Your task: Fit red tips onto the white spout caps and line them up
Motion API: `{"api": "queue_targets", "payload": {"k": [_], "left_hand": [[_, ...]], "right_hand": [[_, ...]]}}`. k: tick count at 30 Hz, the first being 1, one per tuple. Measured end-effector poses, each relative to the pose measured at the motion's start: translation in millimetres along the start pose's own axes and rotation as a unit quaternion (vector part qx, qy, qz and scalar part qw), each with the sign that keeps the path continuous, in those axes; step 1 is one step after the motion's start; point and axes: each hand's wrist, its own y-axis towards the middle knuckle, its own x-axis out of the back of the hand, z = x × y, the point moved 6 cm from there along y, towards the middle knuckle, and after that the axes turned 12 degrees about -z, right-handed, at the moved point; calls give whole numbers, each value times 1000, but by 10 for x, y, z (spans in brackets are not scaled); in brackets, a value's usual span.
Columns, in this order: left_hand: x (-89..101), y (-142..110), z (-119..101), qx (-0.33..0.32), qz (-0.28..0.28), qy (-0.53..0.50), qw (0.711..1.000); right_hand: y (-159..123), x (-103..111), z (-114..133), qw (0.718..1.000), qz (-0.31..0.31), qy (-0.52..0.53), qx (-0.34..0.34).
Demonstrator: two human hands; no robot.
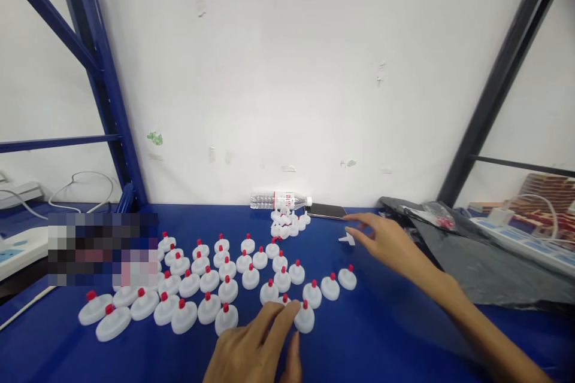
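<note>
Many white round caps with red tips (183,316) stand upright in loose rows on the blue table. My left hand (251,347) is low in the middle, fingers bent and apart. Its index fingertip meets the left side of a red-tipped white cap (304,318); another cap is partly hidden behind the fingers. Farther right, my right hand (381,239) reaches over the table with thumb and fingers apart. Just below its thumb lies a white cap with a bare nozzle (347,239), tipped on its side. A cluster of white caps without red tips (287,224) sits farther back.
A clear water bottle (278,200) lies along the wall beside a dark phone (327,211). Dark plastic bags (467,251) and a power strip (525,245) are at the right. Blue shelf posts (105,84) rise at the left, near white cables (101,175).
</note>
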Motion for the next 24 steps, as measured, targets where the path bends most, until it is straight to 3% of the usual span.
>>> {"api": "queue_targets", "payload": {"k": [4, 7, 10, 13, 17, 21, 24], "left_hand": [[-5, -4, -12, 6, 7, -8, 1000], [12, 10, -18, 11, -3, -14, 1000], [47, 46, -15, 16, -14, -10, 1000], [97, 109, -28, 4, -24, -4, 1000], [183, 182, -102, -56, -77, -10, 995], [178, 154, -111, -67, -88, -22, 994], [117, 105, -61, -29, -50, -29, 998]], "right_hand": [[157, -278, -267, 995, 96, -35, 21], [133, -218, -214, 995, 97, -1, -14], [-24, 11, 138, 986, 76, 130, -65], [-386, 58, 738, 930, 207, 296, -74], [-772, 49, 1310, 888, 305, 335, -75], [-655, 45, 1436, 874, 336, 347, -40], [-266, -15, 1345, 912, 272, 305, 33]]}}
